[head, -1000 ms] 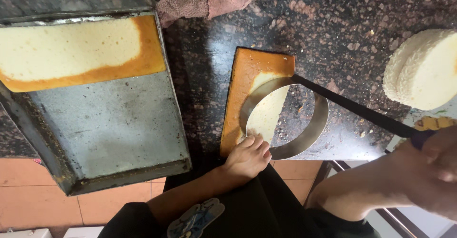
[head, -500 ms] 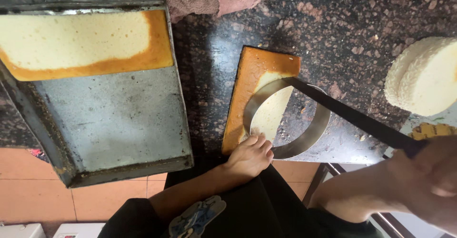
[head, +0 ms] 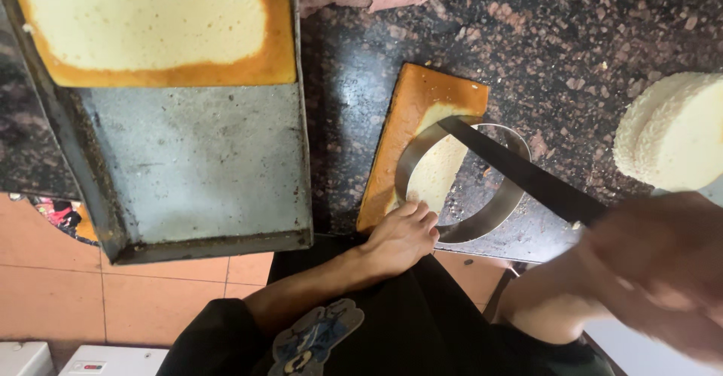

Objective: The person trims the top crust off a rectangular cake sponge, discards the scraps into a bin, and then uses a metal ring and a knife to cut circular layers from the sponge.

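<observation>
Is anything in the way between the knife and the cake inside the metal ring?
Nothing visible. The right hand holds the long knife, whose blade crosses the metal ring and its tip already reaches the cake strip. The left hand rests at the ring's near edge, beside the blade's path.

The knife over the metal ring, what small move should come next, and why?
Probably lower the knife tip inside the metal ring and run it along the inner wall. The blade lies across the ring's top, held by the blurred right hand; the left hand steadies the near rim, and the ring sits pressed over the sponge cake strip, only partly covering it.
</observation>
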